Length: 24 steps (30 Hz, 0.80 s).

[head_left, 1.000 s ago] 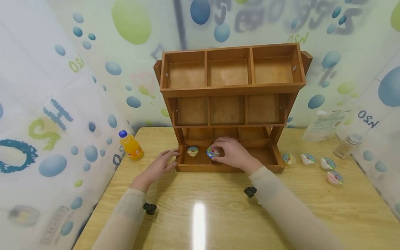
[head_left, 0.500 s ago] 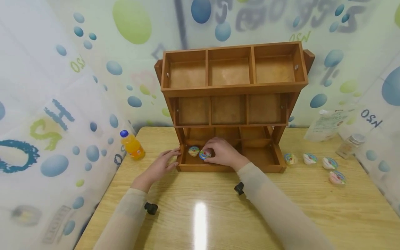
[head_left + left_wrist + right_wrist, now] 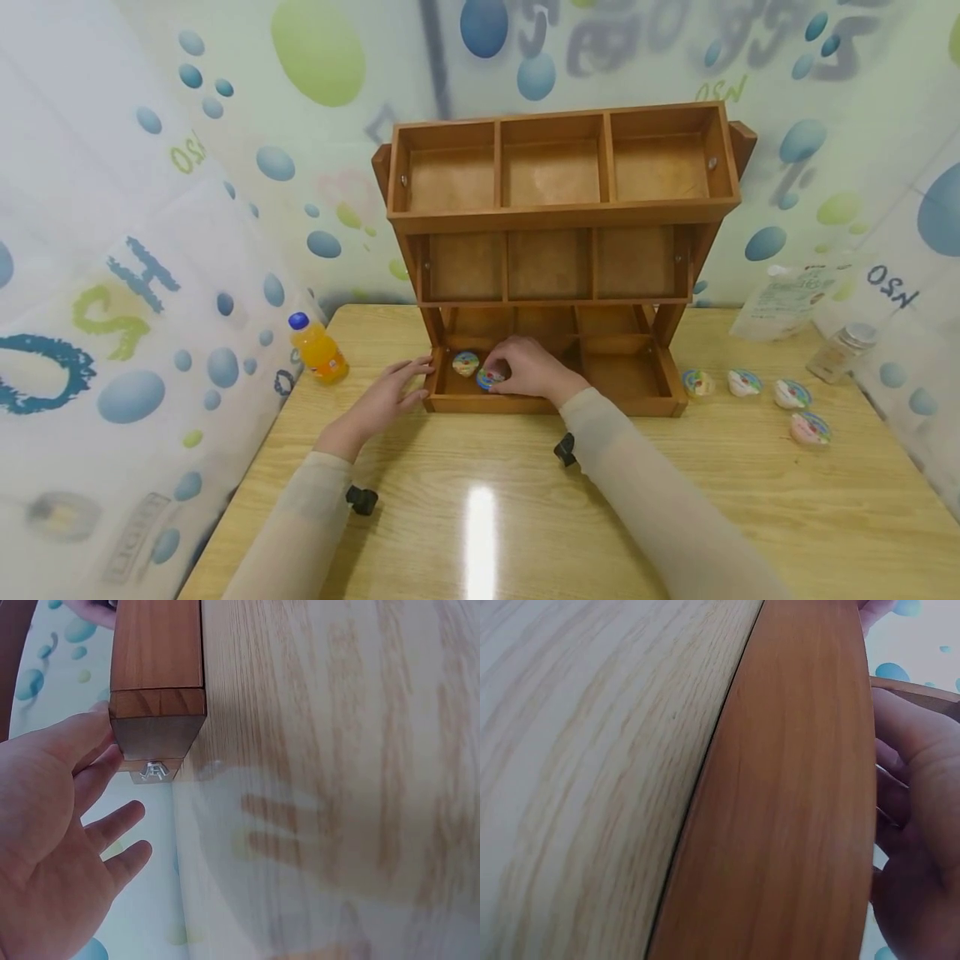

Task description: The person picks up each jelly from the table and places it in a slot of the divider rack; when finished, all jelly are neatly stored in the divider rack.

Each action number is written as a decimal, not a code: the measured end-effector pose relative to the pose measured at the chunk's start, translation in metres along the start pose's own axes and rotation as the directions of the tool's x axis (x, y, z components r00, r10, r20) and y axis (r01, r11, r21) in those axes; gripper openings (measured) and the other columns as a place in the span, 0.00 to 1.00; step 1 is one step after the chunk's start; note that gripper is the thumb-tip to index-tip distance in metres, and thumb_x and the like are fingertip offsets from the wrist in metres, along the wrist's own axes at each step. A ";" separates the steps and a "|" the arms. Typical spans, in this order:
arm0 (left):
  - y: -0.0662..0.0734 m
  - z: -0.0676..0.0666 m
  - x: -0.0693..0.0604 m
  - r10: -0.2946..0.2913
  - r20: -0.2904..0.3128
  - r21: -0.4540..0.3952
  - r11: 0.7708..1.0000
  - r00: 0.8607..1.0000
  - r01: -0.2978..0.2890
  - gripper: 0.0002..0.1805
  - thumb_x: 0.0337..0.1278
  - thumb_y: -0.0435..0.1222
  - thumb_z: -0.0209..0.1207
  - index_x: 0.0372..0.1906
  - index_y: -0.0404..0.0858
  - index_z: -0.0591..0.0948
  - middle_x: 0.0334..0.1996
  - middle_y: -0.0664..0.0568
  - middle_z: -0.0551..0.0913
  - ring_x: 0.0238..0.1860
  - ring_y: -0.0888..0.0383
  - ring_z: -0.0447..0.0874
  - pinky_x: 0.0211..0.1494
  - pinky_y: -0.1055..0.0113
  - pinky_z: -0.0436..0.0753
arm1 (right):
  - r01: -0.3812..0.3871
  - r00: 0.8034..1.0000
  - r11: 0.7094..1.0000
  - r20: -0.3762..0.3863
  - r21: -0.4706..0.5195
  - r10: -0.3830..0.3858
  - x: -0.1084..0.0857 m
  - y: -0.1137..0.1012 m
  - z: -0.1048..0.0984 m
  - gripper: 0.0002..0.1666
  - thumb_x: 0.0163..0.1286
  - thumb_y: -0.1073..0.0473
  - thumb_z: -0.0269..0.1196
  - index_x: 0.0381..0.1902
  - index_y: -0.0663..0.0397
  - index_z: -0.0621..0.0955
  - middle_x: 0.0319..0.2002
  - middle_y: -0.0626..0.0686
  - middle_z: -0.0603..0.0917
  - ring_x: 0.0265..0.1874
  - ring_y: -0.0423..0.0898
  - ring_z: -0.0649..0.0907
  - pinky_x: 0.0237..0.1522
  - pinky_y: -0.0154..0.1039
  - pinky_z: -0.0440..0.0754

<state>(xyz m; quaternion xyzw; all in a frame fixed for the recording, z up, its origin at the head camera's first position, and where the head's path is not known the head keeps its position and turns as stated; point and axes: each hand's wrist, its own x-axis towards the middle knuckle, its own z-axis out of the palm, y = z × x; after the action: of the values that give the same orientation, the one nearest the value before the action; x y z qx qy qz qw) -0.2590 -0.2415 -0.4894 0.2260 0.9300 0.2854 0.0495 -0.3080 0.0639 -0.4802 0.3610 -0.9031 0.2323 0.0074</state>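
Observation:
In the head view a brown wooden shelf (image 3: 562, 218) with three tiers of compartments stands on the table. My right hand (image 3: 534, 372) reaches into the bottom tier's left part and pinches a jelly cup (image 3: 490, 381) with a blue-rimmed lid, low in the compartment. Just left of it sits another jelly cup (image 3: 465, 363). My left hand (image 3: 381, 406) has its fingers extended against the bottom tier's left end, as the left wrist view also shows. In the right wrist view the front board (image 3: 780, 787) hides the held cup and the tips of the fingers.
Several jelly cups, such as a pink one (image 3: 810, 428), lie right of the shelf. Behind them are a lidded jar (image 3: 842, 352) and a clear pouch (image 3: 786, 302). An orange drink bottle (image 3: 318, 350) stands at left. Patterned walls border the table (image 3: 420, 517).
My right hand has moved left and slightly down with its jelly cup, bringing it beside the other cup in the left compartment. My left hand has stayed against the shelf's end.

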 end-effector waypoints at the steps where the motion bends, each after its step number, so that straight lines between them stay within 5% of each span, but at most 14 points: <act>1: 0.000 0.000 0.000 0.001 0.001 -0.001 1.000 1.000 -0.001 0.27 0.78 0.40 0.56 0.75 0.37 0.70 0.81 0.47 0.62 0.79 0.36 0.57 0.77 0.34 0.63 | -0.013 1.000 1.000 0.006 0.003 0.013 0.000 0.000 0.001 0.18 0.58 0.52 0.79 0.46 0.48 0.90 0.45 0.47 0.89 0.47 0.45 0.84 0.58 0.44 0.82; 6: -0.001 0.001 0.000 -0.012 0.005 -0.008 1.000 1.000 0.012 0.27 0.79 0.40 0.55 0.76 0.39 0.70 0.81 0.49 0.62 0.80 0.38 0.56 0.78 0.36 0.62 | -0.053 0.998 0.999 0.024 0.001 0.053 0.001 -0.004 0.002 0.19 0.58 0.53 0.79 0.47 0.46 0.90 0.47 0.46 0.90 0.52 0.48 0.83 0.69 0.54 0.73; 16: 0.002 -0.001 0.000 -0.016 0.001 -0.015 1.000 1.000 0.016 0.27 0.78 0.41 0.56 0.75 0.40 0.71 0.81 0.50 0.62 0.80 0.38 0.57 0.78 0.36 0.63 | -0.074 0.997 0.997 0.006 0.000 0.074 0.000 -0.006 -0.002 0.20 0.59 0.53 0.79 0.49 0.46 0.90 0.50 0.46 0.90 0.55 0.50 0.84 0.70 0.59 0.70; 24: 0.001 0.000 0.000 -0.008 -0.002 -0.016 1.000 1.000 0.008 0.26 0.78 0.40 0.56 0.75 0.39 0.71 0.81 0.49 0.63 0.79 0.38 0.58 0.78 0.36 0.64 | -0.078 0.995 0.997 -0.058 0.023 0.079 -0.017 -0.004 -0.019 0.17 0.65 0.53 0.76 0.51 0.47 0.89 0.55 0.47 0.89 0.62 0.52 0.82 0.73 0.64 0.65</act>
<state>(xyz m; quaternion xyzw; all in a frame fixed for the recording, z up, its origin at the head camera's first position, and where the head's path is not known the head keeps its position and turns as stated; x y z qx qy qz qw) -0.2583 -0.2410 -0.4886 0.2218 0.9286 0.2929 0.0516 -0.2952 0.0807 -0.4643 0.3183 -0.9136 0.2523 0.0209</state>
